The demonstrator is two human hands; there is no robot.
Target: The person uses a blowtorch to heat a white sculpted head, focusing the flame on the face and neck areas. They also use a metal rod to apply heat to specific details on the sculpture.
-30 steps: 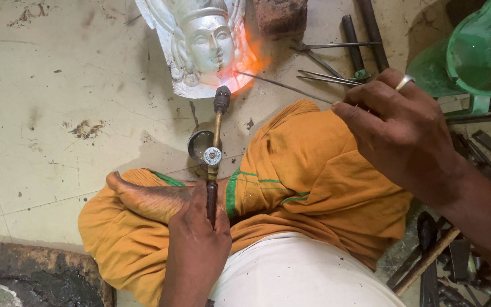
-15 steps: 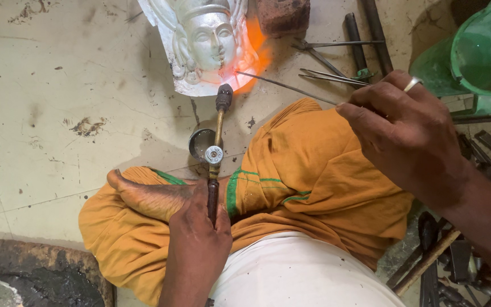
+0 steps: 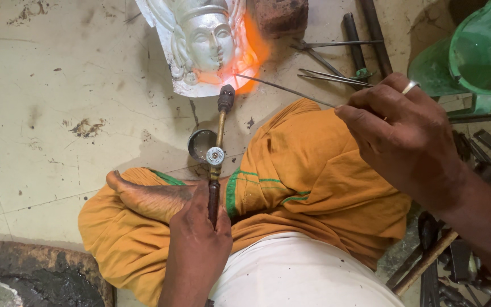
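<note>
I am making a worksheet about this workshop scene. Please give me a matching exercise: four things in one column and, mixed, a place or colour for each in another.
Things:
1. torch
2. thin rod
3. silver face relief
4. bucket

Places or colours:
A. green, at top right
B. on the floor, lit orange by the flame
C. in the left hand
D. in the right hand

Pairs: 1-C, 2-D, 3-B, 4-A

mask (image 3: 208,45): silvery embossed metal, matt | torch (image 3: 218,149): brass, dull | rod (image 3: 282,90): thin metal | floor (image 3: 58,113): rough, stained
</note>
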